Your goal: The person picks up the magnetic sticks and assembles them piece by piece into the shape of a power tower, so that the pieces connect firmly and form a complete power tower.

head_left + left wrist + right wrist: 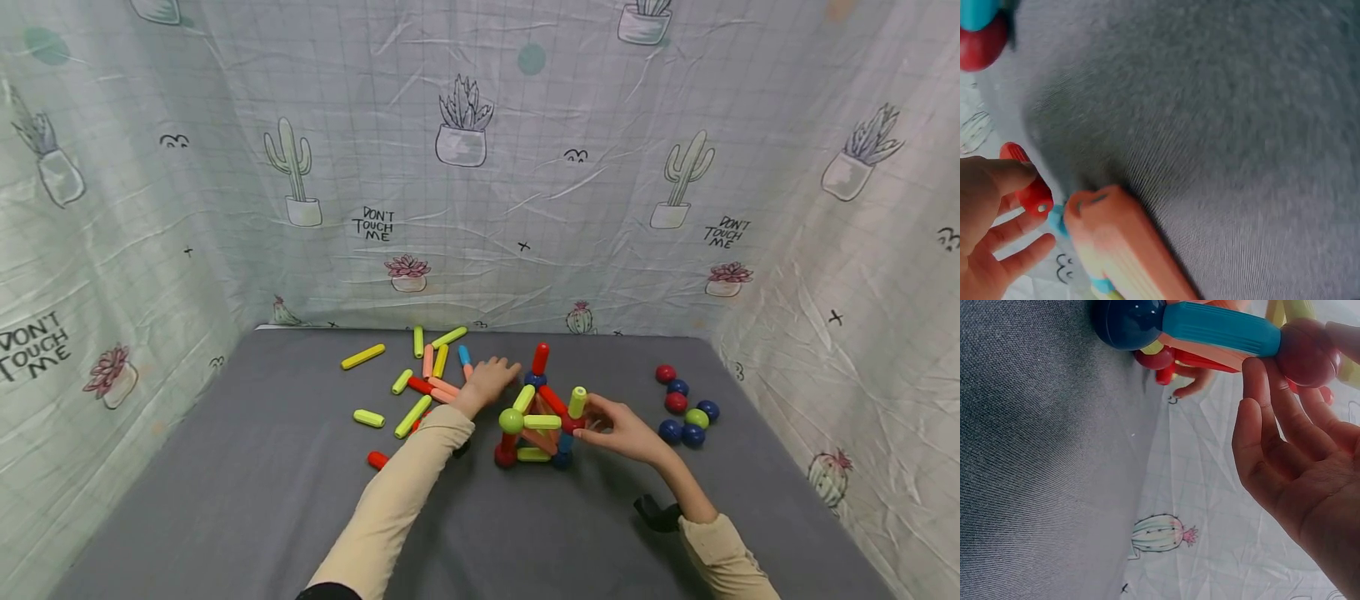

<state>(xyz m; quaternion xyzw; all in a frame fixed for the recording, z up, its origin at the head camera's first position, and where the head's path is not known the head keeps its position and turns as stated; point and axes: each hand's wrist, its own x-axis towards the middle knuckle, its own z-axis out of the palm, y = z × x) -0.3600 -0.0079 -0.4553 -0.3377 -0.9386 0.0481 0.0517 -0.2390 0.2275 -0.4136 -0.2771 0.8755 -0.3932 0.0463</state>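
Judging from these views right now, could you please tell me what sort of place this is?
Probably a screened-off tabletop area for play or hands-on activity: a grey table, cactus-print sheeting at its back and sides, and loose coloured rods near a ball-and-rod structure.

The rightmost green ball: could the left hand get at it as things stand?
Probably not easily: the left hand holds a red stick, and the frame and right hand stand between it and that green ball.
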